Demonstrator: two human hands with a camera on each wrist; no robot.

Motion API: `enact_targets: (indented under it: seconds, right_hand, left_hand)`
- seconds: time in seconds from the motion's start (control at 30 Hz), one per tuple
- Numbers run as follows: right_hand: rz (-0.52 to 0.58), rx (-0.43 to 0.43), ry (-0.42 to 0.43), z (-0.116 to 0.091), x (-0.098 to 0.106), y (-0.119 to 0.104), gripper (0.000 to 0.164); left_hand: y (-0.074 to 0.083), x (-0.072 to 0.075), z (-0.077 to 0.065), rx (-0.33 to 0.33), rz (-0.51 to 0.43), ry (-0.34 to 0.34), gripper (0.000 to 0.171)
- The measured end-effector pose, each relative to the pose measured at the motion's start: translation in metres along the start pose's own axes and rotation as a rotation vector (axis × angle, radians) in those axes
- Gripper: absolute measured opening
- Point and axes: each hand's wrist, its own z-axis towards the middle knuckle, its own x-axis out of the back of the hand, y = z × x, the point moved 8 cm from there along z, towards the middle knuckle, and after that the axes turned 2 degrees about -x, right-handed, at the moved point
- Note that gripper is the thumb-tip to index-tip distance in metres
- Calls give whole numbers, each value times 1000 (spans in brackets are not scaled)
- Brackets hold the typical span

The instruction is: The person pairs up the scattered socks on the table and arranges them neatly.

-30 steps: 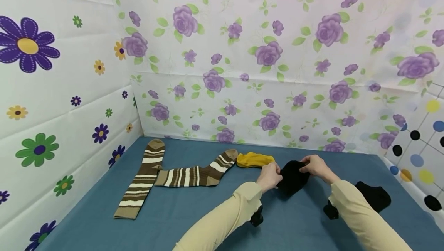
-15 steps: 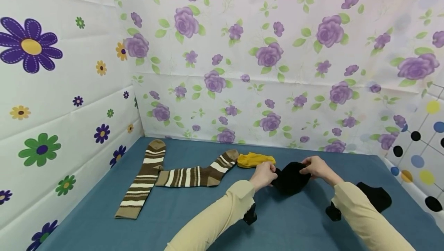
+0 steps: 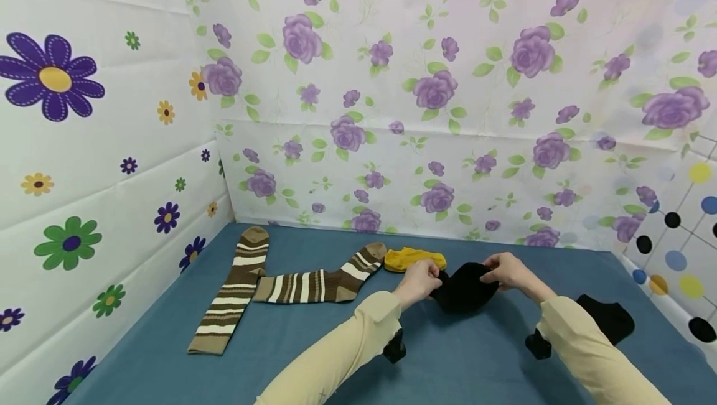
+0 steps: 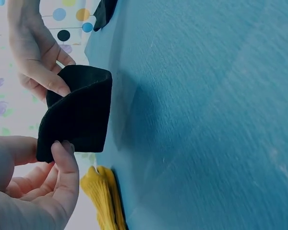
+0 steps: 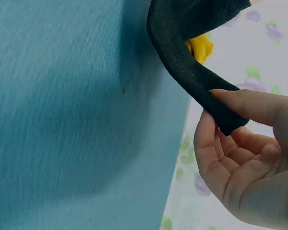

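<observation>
A black sock (image 3: 466, 288) hangs sagging between my two hands over the blue cloth. My left hand (image 3: 417, 282) pinches one end between thumb and fingers, and my right hand (image 3: 506, 272) pinches the other. In the left wrist view the sock (image 4: 81, 115) is bent into a fold, with my left hand (image 4: 43, 187) at its lower corner. Seen from the right wrist, the thumb of my right hand (image 5: 249, 158) presses the sock end against the fingers. Just behind my left hand lies a yellow sock (image 3: 411, 258), folded or bunched.
Two brown-and-white striped socks, one upright (image 3: 232, 296) and one sideways (image 3: 322, 285), lie flat at the left. Another black sock (image 3: 607, 318) lies right of my right sleeve. The blue cloth (image 3: 168, 336) meets flowered sheets (image 3: 358, 81) at the back and sides.
My left hand has moved left and slightly toward me, drawing its end of the black sock along. The sock now stretches wider and hangs lower; the right hand has barely moved.
</observation>
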Motion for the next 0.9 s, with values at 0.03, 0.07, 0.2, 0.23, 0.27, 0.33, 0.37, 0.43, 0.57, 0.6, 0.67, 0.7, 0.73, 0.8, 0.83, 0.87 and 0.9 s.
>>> enact_targets:
  seconds: [0.03, 0.07, 0.2, 0.23, 0.27, 0.33, 0.37, 0.43, 0.57, 0.6, 0.67, 0.7, 0.73, 0.8, 0.83, 0.87, 0.9]
  right_hand:
    - [8, 0, -2, -1, -1, -1, 29]
    - [18, -4, -4, -1, -2, -2, 29]
    - [49, -4, -12, -3, -5, -6, 29]
    - [57, -3, -14, -3, -6, -7, 29]
    - [64, -4, -15, -3, -7, -8, 29]
    - [77, 1, -21, -4, -9, -11, 27]
    - [87, -1, -23, -4, -11, -12, 27]
    - [109, -13, -29, -4, -14, -14, 26]
    - [150, -32, -43, -5, -22, -17, 24]
    - [162, -35, -49, -6, -25, -18, 24]
    - [180, -37, -50, -7, -28, -19, 23]
    - [189, -42, -48, -7, -29, -20, 22]
    - [194, -44, -49, -7, -31, -20, 22]
    - [204, -44, -51, -6, -33, -21, 23]
    - [206, -44, -50, -5, -34, -22, 23]
    - [207, -42, -57, -5, -35, -23, 23]
    - [219, -48, -61, -5, -36, -24, 23]
  left_hand:
    - [-1, 1, -1, -1, -9, -2, 9]
    - [-1, 3, -3, 0, -18, -3, 8]
    - [-5, 11, -8, -21, -38, -3, 4]
    - [-5, 13, -9, -30, -38, -2, 5]
    - [-6, 15, -10, -38, -37, -2, 5]
    - [-7, 20, -11, -46, -36, 0, 5]
    - [-8, 23, -11, -49, -34, 1, 5]
    - [-10, 27, -11, -46, -34, 5, 5]
    - [-15, 33, -12, -29, -37, 14, 5]
    - [-16, 34, -13, -25, -36, 15, 6]
    - [-18, 36, -14, -22, -40, 8, 6]
    - [-18, 38, -15, -18, -41, 6, 7]
    - [-19, 40, -15, -18, -38, 3, 7]
    - [-21, 44, -15, -22, -38, 0, 9]
    - [-22, 46, -15, -23, -43, -1, 9]
    - [-23, 48, -15, -27, -43, -1, 10]
    - [-24, 50, -15, -28, -40, -2, 10]
